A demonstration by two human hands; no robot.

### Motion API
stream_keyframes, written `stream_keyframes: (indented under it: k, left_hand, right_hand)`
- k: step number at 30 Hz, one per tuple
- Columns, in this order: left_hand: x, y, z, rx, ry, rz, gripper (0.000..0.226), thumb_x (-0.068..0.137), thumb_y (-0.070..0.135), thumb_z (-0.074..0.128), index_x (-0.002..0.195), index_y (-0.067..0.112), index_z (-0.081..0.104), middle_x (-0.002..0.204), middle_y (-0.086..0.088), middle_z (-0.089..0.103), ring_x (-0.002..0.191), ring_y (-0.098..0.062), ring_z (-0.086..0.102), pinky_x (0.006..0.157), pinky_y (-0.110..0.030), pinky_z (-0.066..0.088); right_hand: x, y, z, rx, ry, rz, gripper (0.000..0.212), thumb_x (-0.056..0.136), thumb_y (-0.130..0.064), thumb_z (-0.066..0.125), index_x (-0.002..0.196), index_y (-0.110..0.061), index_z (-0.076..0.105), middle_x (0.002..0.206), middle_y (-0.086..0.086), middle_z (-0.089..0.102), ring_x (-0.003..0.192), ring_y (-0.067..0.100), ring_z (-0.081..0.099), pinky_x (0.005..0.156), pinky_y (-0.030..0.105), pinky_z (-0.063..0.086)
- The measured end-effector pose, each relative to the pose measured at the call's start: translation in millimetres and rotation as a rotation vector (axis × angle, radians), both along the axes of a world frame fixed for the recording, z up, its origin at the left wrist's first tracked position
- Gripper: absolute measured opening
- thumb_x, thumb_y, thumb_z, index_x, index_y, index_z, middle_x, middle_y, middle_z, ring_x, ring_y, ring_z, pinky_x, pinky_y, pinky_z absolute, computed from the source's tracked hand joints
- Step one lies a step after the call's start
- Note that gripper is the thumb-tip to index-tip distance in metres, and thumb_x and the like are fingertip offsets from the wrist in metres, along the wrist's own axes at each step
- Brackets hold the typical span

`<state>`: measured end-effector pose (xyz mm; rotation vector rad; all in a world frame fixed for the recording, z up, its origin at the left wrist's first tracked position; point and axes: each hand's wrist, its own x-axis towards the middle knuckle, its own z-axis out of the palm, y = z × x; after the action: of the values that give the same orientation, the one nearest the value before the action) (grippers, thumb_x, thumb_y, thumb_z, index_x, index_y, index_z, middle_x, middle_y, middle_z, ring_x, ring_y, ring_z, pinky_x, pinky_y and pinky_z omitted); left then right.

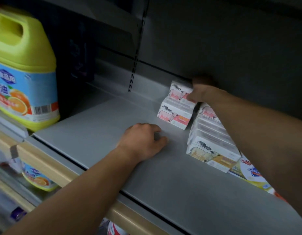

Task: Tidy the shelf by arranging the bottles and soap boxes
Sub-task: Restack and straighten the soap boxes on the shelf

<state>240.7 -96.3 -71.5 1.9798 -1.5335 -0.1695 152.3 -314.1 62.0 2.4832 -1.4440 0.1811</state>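
- The right hand [200, 92] is reaching to the back of the grey shelf [99, 133] and is gripping the upper pink soap box [180, 91], fingers over its far end and thumb on the near face.
- That box is sitting on a second pink soap box [174, 115], slightly askew to it; the pair is standing near the back wall.
- Just to the right, a row of yellow-printed soap boxes [213, 146] is running toward the front edge, with a white and yellow pack [248, 172] lying in front of it, partly hidden by the right forearm.
- The left hand [143, 141] is resting on the bare shelf, fingers loosely curled, holding nothing.
- The yellow detergent bottle [23, 68] is standing at the left end, well apart from the boxes.
- Judgement: the step in hand is squaring the upper box on the stack. It is best done by keeping the grip on both ends, lifting only enough to clear, aligning edges with the box below, and steadying the lower box with the free hand so it is not sliding.
- Risk: nudging the neighbouring row with the forearm.
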Motion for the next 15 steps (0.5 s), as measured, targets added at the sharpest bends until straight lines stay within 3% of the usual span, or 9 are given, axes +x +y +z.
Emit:
stream_keyframes:
  k: [5, 9, 11, 13, 15]
  left_hand:
    - [1.2, -0.5, 1.6, -0.021, 0.064, 0.025, 0.050, 0.085, 0.055, 0.057, 0.128, 0.028, 0.057, 0.122, 0.000, 0.065, 0.117, -0.023, 0.057, 0.099, -0.033, 0.046]
    - [2.9, 8.8, 10.1, -0.191, 0.361, 0.021, 0.067, 0.082, 0.049, 0.069, 0.140, 0.025, 0.045, 0.135, 0.000, 0.055, 0.112, -0.021, 0.060, 0.100, -0.035, 0.047]
    - [-2.4, 18.4, 18.3, -0.305, 0.533, -0.013, 0.073, 0.078, 0.049, 0.073, 0.139, 0.024, 0.044, 0.137, 0.003, 0.052, 0.106, -0.019, 0.062, 0.097, -0.036, 0.050]
    - [-12.1, 28.4, 27.9, -0.416, 0.676, -0.116, 0.070, 0.073, 0.046, 0.071, 0.134, 0.019, 0.049, 0.131, 0.002, 0.058, 0.106, -0.018, 0.064, 0.093, -0.036, 0.052]
    - [-22.2, 37.9, 33.0, -0.475, 0.736, -0.234, 0.056, 0.078, 0.024, 0.076, 0.127, 0.009, 0.054, 0.119, -0.006, 0.066, 0.104, -0.021, 0.065, 0.093, -0.041, 0.053]
  right_hand:
    - [-8.8, 38.2, 17.4, -0.140, -0.119, 0.173, 0.048, 0.084, -0.023, 0.073, 0.127, -0.017, 0.052, 0.130, 0.013, 0.057, 0.117, 0.034, 0.057, 0.097, 0.040, 0.049]
    - [-35.5, 98.9, 24.9, -0.086, -0.261, 0.266, 0.042, 0.079, -0.031, 0.077, 0.116, -0.029, 0.057, 0.114, 0.001, 0.063, 0.104, 0.025, 0.061, 0.083, 0.033, 0.049]
    - [-53.1, 131.7, 18.3, -0.085, -0.309, 0.334, 0.042, 0.076, -0.030, 0.078, 0.114, -0.027, 0.058, 0.113, 0.001, 0.062, 0.104, 0.024, 0.059, 0.085, 0.032, 0.047]
    - [-71.1, 161.8, 5.6, -0.045, -0.354, 0.379, 0.046, 0.076, -0.027, 0.078, 0.118, -0.024, 0.060, 0.116, 0.002, 0.060, 0.108, 0.024, 0.057, 0.089, 0.030, 0.045]
    - [-88.6, 186.0, -12.5, 0.020, -0.417, 0.384, 0.048, 0.076, -0.025, 0.079, 0.120, -0.024, 0.061, 0.117, 0.001, 0.060, 0.109, 0.022, 0.056, 0.090, 0.028, 0.042]
